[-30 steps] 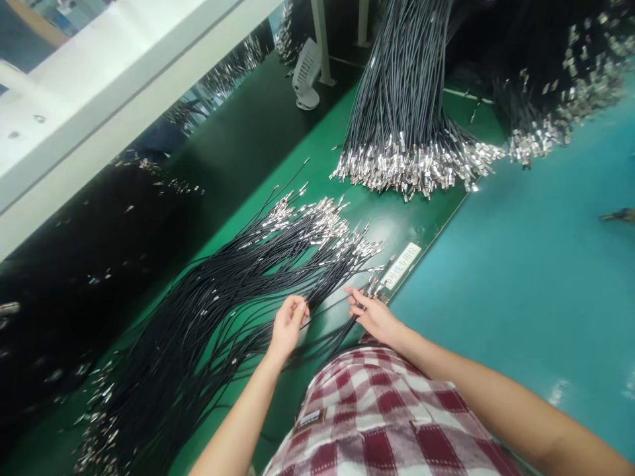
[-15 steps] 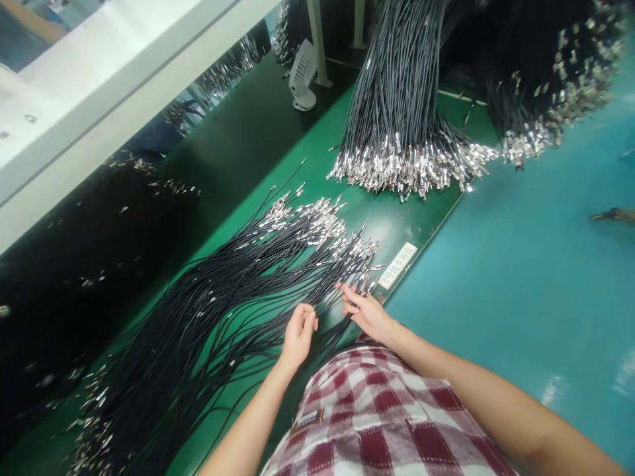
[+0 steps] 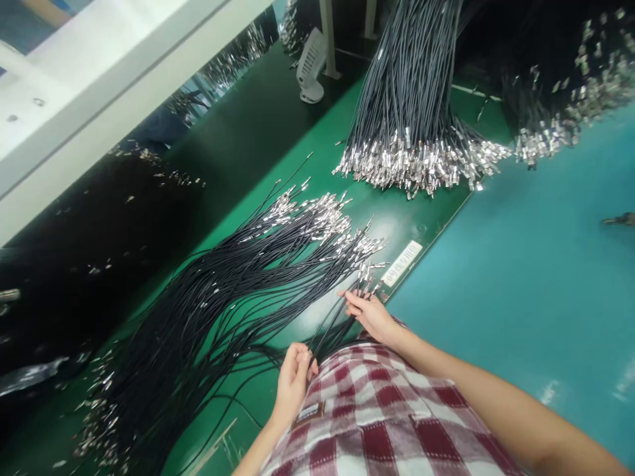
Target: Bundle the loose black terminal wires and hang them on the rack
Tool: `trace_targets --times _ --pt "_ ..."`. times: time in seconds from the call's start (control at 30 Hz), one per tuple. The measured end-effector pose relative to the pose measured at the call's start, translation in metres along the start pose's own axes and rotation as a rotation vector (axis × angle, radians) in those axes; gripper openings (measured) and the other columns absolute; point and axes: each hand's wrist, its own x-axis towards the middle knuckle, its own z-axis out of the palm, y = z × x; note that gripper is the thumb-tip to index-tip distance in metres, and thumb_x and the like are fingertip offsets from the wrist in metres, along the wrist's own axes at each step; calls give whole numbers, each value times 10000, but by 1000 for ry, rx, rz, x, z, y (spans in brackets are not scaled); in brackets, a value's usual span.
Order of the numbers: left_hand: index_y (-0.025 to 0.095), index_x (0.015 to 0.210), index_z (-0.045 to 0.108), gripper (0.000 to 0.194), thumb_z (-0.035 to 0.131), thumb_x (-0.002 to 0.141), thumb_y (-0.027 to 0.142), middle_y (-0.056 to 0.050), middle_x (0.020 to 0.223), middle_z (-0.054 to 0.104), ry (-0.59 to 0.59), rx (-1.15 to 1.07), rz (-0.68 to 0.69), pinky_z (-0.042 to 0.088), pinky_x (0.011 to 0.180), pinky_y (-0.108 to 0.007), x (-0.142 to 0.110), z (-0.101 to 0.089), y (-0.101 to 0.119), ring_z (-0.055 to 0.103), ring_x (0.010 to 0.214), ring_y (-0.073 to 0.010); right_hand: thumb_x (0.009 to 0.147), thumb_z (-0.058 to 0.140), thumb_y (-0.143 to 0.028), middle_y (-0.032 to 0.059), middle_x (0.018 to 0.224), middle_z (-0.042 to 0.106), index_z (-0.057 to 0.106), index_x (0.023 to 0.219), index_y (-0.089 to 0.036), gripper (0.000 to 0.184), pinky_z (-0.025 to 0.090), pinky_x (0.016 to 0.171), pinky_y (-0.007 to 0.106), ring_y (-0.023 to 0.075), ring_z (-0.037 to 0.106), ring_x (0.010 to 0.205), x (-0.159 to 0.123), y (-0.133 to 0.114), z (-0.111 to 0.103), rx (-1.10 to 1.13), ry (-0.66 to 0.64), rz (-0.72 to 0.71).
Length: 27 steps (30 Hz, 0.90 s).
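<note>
In the head view, my left hand [image 3: 296, 377] is closed in a pinch on a few thin black cables [image 3: 325, 324], close to the checked apron. My right hand [image 3: 370, 316] has its fingers closed around the same cables, just below their silvery metal terminals [image 3: 366, 274]. Between my hands the cables run fairly straight. Beside them, a large spread of black cables [image 3: 198, 311] lies across the green table [image 3: 317, 311], terminals toward the upper right. Exactly how many cables each hand grips is hidden by the fingers.
A thick bundle of cables [image 3: 411, 86] with terminals lies at the back, another dark bundle [image 3: 546, 132] to its right. A small white fan [image 3: 311, 66] stands near a post. A white shelf beam [image 3: 124, 86] crosses the upper left. A label [image 3: 401, 263] marks the table edge.
My left hand has moved down toward the apron, drawing the held cables away from the spread. My right hand has closed near the terminals and shifted slightly. The view has turned a little.
</note>
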Motion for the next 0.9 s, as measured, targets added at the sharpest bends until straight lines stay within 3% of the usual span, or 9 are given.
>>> trace_targets --times 0.13,0.23,0.33,0.43,0.47,0.57,0.67,0.9 --pt "222 826 424 467 492 846 683 29 620 559 9 -12 -4 329 514 -223 0 3 -4 401 502 -101 642 842 -450 9 773 623 700 747 -179 325 390 609 275 78 356 556 0 3 -4 -6 38 -19" --pt "215 811 470 373 498 887 579 27 638 535 -38 162 45 354 560 -234 0 -1 -3 447 555 -118 672 821 -466 49 882 687 731 858 -186 348 426 675 272 135 520 718 -3 6 -11 -20 47 33" --pt "201 727 504 270 496 912 397 13 646 529 -214 409 115 364 617 -247 10 -4 5 475 617 -136 683 820 -442 62 963 716 728 917 -207 344 467 782 302 195 602 922 -9 10 -23 33 59 139" --pt "198 678 546 227 525 882 294 -7 662 563 -381 570 178 377 636 -261 39 -3 19 504 646 -157 679 833 -382 62 974 728 715 850 -210 269 492 841 337 216 636 970 -15 14 -37 97 124 226" --pt "199 700 568 190 540 872 274 -18 696 580 -356 611 226 394 661 -273 53 -2 24 524 677 -169 683 833 -361 65 975 729 710 836 -208 249 498 852 343 217 644 972 -16 16 -41 110 156 244" --pt "200 834 603 48 561 850 183 -65 871 607 -128 799 391 433 803 -338 99 2 34 562 839 -221 704 822 -325 80 975 731 704 840 -196 221 513 859 345 214 658 959 -19 20 -48 127 233 269" --pt "196 820 578 120 517 842 95 -89 905 594 -93 1011 422 439 859 -382 131 4 35 561 895 -247 718 813 -328 79 975 731 702 850 -198 216 522 840 334 204 663 934 -21 23 -50 134 241 254" --pt "193 875 553 135 474 845 87 -83 866 583 -112 1084 461 463 825 -384 137 -2 24 556 864 -241 724 808 -350 69 967 732 698 860 -204 228 512 843 331 198 665 931 -18 24 -48 134 231 215"
